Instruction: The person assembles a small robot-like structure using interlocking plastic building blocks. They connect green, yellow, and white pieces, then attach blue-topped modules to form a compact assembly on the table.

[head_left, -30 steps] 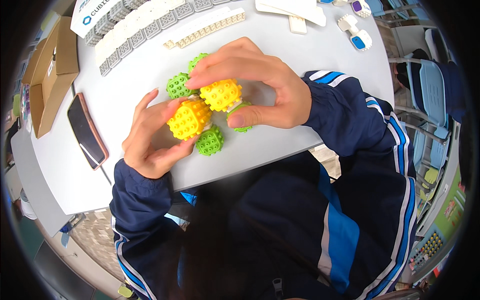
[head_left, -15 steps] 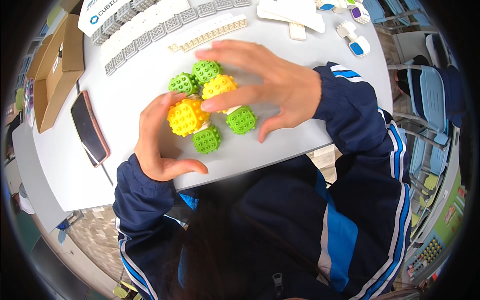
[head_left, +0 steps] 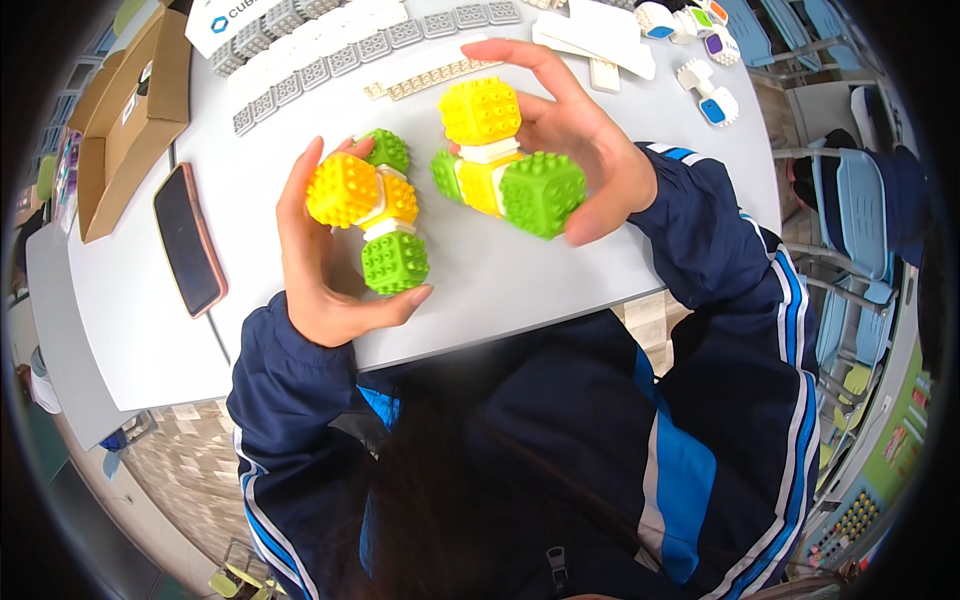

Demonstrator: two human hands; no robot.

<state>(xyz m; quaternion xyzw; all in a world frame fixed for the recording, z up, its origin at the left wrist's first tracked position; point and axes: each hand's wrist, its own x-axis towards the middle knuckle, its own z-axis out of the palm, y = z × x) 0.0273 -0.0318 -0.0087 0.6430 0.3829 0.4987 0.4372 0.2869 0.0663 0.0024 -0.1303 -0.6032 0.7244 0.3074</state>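
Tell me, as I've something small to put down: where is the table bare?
Free patches lie between the phone and the left hand, and between the right hand and the near edge of the table. Crowded: the far side, with gray tiles and white panels.

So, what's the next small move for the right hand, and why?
Probably close the fingers of the right hand more snugly around its green-and-yellow cluster: one juts past the upper yellow block, apparently clear of it.
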